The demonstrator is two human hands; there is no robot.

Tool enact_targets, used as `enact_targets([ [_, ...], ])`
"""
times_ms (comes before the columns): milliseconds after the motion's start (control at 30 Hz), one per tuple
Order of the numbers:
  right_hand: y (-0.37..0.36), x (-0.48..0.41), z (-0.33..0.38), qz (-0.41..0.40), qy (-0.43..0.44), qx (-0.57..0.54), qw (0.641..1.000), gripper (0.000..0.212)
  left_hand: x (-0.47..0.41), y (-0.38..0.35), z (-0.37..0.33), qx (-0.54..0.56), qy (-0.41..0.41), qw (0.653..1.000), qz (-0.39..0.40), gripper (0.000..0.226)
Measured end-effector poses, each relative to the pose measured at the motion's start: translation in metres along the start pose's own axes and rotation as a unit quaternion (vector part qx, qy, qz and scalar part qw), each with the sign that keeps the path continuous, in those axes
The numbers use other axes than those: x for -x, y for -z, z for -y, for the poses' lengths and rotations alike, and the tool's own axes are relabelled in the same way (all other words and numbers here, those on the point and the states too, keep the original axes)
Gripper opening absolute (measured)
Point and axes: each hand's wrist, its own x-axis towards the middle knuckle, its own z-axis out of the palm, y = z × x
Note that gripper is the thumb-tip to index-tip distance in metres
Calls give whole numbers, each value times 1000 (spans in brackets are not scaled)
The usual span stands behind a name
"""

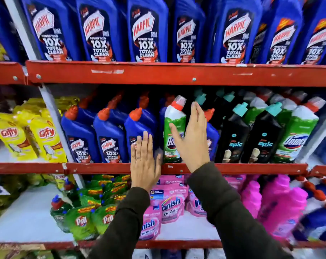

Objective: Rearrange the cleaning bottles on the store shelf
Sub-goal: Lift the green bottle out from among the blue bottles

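A green and white Domex bottle (174, 128) with a red cap stands on the middle shelf (252, 168), between blue Harpic bottles (110, 135). My left hand (144, 163) lies flat, fingers together, against the front of a blue Harpic bottle (138, 126) just left of the Domex bottle. My right hand (192, 139) is raised with fingers spread, just right of the Domex bottle, thumb across its label, not gripping it. It hides most of another blue Harpic bottle (213, 135). Black Spic bottles (233, 139) and a second Domex bottle (296, 137) stand to the right.
Large Harpic bottles (145, 32) fill the top shelf. Yellow Giffy pouches (44, 139) sit left of the shelf post. Below are green Pril pouches (81, 221), pink Vanish pouches (169, 206) and pink bottles (283, 208). Red shelf rails (177, 73) run across the front.
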Motion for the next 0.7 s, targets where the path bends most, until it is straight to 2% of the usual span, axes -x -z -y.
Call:
enact_targets([
  [100, -16, -14, 2, 12, -57, -16, 998, 81, 0, -16, 14, -35, -5, 999, 7, 79],
  [200, -27, -21, 2, 6, -81, 6, 997, 72, 6, -30, 25, -40, -39, 998, 9, 73],
  [300, -35, -25, 3, -10, -77, 31, 996, 68, 9, -40, 34, -49, -59, 997, -17, 66],
  [433, -34, -25, 4, -27, -70, 12, 997, 57, 12, -42, 35, -35, -42, 998, -38, 66],
  [600, -5, -21, 25, -112, -33, -36, 992, 54, 12, -44, 40, -18, -25, 998, -50, 65],
  [700, 12, -17, 31, -109, -28, -24, 993, 55, 12, -45, 40, -14, -28, 998, -48, 65],
])
